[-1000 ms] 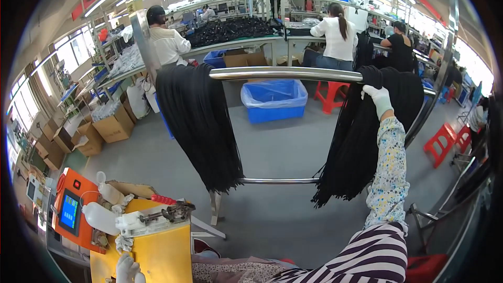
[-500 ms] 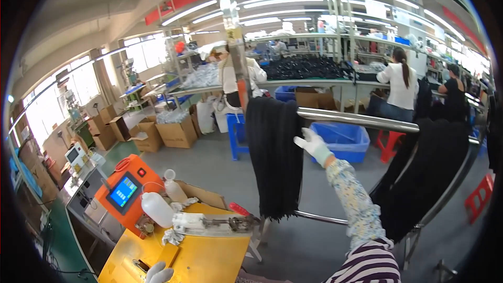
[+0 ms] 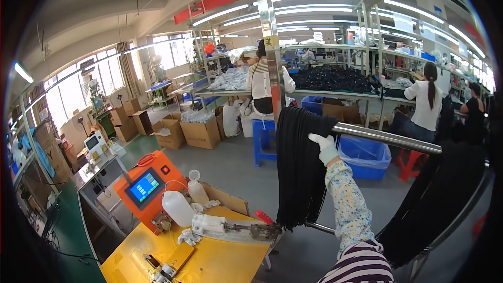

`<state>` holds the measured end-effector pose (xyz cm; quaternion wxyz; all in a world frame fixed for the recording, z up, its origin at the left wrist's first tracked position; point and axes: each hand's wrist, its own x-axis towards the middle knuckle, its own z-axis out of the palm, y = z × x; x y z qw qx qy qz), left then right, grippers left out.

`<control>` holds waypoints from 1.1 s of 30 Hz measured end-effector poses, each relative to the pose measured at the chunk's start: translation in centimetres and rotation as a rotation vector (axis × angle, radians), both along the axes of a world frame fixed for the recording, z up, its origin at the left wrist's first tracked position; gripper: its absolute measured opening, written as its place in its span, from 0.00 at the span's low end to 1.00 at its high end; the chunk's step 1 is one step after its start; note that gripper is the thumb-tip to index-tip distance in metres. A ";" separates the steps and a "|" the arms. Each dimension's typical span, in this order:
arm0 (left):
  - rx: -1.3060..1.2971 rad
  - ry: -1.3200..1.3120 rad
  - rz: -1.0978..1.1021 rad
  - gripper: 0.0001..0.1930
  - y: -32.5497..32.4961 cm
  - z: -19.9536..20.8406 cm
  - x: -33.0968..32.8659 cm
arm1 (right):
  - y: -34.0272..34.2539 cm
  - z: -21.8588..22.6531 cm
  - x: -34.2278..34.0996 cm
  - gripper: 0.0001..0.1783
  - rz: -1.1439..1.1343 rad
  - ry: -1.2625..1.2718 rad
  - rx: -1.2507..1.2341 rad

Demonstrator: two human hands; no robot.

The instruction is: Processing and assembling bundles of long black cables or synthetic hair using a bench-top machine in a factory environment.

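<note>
My right hand (image 3: 324, 148), in a white glove, is at the right edge of a thick bundle of long black cords (image 3: 301, 173). Its fingers are closed on the strands near the top. The bundle hangs over a shiny metal rail (image 3: 387, 138), beside the rack's upright post. A floral sleeve cover (image 3: 348, 204) is on my right forearm. My left hand is out of view. Farther right, more black cords (image 3: 445, 199) hang from the rack.
A yellow worktable (image 3: 230, 257) carries an orange machine with a screen (image 3: 149, 186), a white bottle (image 3: 177, 208) and a clamp with a red handle (image 3: 264, 217). Behind the rack are a blue bin (image 3: 364, 162) and a blue stool (image 3: 264, 144). Co-workers (image 3: 424, 97) are at the far benches.
My right hand has moved from just beside the black bundle onto it and closed. My left glove has left the lower edge of the picture. The whole view has shifted.
</note>
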<state>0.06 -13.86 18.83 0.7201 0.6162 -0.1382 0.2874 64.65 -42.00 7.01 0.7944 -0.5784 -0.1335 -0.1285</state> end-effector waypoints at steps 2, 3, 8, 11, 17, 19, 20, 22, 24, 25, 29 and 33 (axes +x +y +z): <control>-0.041 0.002 -0.002 0.43 0.6 -0.3 0.7 | -1.9 -0.1 -0.6 0.23 0.057 -0.009 0.051; -0.062 0.004 -0.006 0.43 1.0 -0.5 1.1 | -3.2 0.2 -1.3 0.20 0.149 0.017 0.057; -0.441 0.425 -0.483 0.35 12.1 -2.8 -2.3 | -4.9 1.4 -1.6 0.16 0.354 0.115 0.095; -0.054 0.227 -0.250 0.41 9.6 -1.9 1.3 | -3.5 1.3 -0.4 0.16 0.398 0.185 0.178; 0.116 0.246 -0.031 0.47 7.7 -1.8 3.0 | -2.8 0.4 1.3 0.17 0.334 0.143 0.333; 0.143 0.206 -0.003 0.44 8.0 -2.5 2.6 | -2.6 0.6 0.5 0.17 0.390 0.130 0.362; 0.158 0.181 0.006 0.43 8.3 -2.8 2.3 | -3.0 1.1 -0.3 0.17 0.434 0.109 0.387; 0.160 0.173 0.036 0.42 9.0 -3.2 1.2 | -4.5 1.8 -2.0 0.17 0.482 0.085 0.414; 0.150 0.163 0.095 0.41 9.4 -3.6 0.1 | -6.5 1.4 -3.7 0.20 0.560 0.039 0.555; 0.144 0.162 0.091 0.41 9.3 -3.6 -0.1 | -7.9 1.3 -4.5 0.20 0.557 0.038 0.548; 0.121 0.245 0.236 0.47 8.5 -3.4 -0.8 | -12.1 1.5 -6.8 0.23 0.649 0.003 0.455; 0.134 0.184 0.264 0.45 8.8 -4.3 -0.7 | -11.8 2.4 -7.1 0.24 0.562 0.128 0.321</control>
